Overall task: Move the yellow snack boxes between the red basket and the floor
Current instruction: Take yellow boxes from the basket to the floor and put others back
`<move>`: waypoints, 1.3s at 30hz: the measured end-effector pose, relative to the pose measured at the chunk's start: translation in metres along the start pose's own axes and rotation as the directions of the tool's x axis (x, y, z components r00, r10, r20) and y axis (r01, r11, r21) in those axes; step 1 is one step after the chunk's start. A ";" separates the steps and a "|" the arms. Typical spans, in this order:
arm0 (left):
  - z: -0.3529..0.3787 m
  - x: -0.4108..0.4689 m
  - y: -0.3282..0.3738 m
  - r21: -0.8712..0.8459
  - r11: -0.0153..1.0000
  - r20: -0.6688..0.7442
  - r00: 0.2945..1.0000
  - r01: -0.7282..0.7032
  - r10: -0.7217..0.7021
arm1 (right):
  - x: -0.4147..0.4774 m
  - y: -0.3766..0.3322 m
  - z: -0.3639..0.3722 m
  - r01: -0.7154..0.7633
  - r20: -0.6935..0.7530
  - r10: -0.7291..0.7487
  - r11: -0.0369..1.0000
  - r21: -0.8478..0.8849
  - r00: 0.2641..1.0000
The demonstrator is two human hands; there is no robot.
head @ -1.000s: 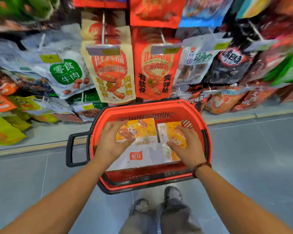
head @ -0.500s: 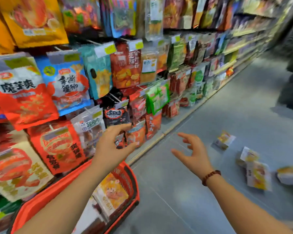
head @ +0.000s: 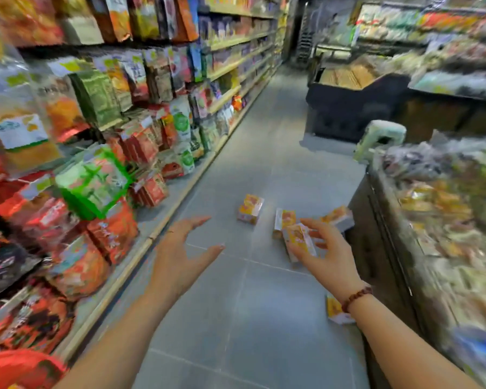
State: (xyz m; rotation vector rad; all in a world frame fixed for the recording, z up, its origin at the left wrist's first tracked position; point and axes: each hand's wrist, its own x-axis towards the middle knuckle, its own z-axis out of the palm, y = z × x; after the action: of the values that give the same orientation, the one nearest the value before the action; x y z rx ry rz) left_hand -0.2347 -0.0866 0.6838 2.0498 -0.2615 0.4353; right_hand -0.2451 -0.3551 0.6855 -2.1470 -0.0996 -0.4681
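Several yellow snack boxes lie on the grey floor (head: 236,318): one farthest out (head: 250,209), one upright (head: 285,219), one against the right-hand counter (head: 337,216) and one partly hidden behind my right wrist (head: 334,308). My right hand (head: 331,256) is spread around another box (head: 299,242); that box covers my thumb and no firm hold shows. My left hand (head: 180,256) hovers over the floor with fingers apart and nothing in it. Only a blurred red rim of the basket (head: 17,369) shows at the bottom left corner.
Shelves of hanging snack bags (head: 96,178) line the left side of the aisle. A counter of wrapped goods (head: 438,220) runs along the right, with a dark display bin (head: 348,108) farther down. The aisle runs on ahead between them.
My view has swung right, off the basket and down the aisle. Both hands left the boxes in the basket and now reach toward the boxes on the floor, the right one arriving at a box.
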 end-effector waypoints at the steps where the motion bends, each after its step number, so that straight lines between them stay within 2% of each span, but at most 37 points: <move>1: 0.017 0.006 0.001 0.000 1.000 0.026 1.000 -0.002 0.002 | 0.001 0.012 -0.011 -0.022 -0.022 0.022 1.000 -0.012 1.000; 6: 0.082 0.043 0.008 -0.032 0.999 0.113 0.994 0.009 -0.005 | 0.016 0.065 -0.040 -0.128 -0.137 0.128 0.992 0.008 0.982; 11: 0.136 0.089 -0.007 -0.069 0.997 0.188 0.982 0.031 -0.018 | 0.044 0.106 -0.034 -0.241 -0.136 0.257 0.963 0.124 0.957; 17: 0.213 0.191 -0.046 -0.133 0.990 0.264 0.965 0.036 0.000 | 0.131 0.172 -0.014 -0.358 -0.130 0.366 0.930 0.084 0.921; 24: 0.321 0.323 -0.075 -0.139 0.987 0.434 0.901 0.077 -0.009 | 0.228 0.242 0.000 -0.514 -0.195 0.529 0.849 0.127 0.826; 30: 0.428 0.394 -0.109 -0.111 0.987 0.536 0.843 0.112 -0.036 | 0.282 0.326 0.000 -0.646 -0.219 0.678 0.735 0.204 0.702; 32: 0.455 0.407 -0.119 -0.088 0.988 0.564 0.824 0.124 -0.053 | 0.295 0.351 0.001 -0.667 -0.218 0.699 0.715 0.207 0.681; 35: 0.523 0.435 -0.150 -0.042 0.988 0.590 0.802 0.147 -0.094 | 0.323 0.422 0.005 -0.712 -0.172 0.741 0.672 0.204 0.649; 39: 0.621 0.463 -0.206 0.042 0.984 0.603 0.780 0.175 -0.165 | 0.354 0.523 0.017 -0.771 -0.165 0.807 0.591 0.237 0.567</move>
State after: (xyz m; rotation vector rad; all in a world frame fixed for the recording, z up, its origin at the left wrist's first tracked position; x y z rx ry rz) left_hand 0.3839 -0.5286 0.4303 2.1232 -0.4545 -0.3593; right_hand 0.2141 -0.6835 0.4023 -1.7274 0.9430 -0.1737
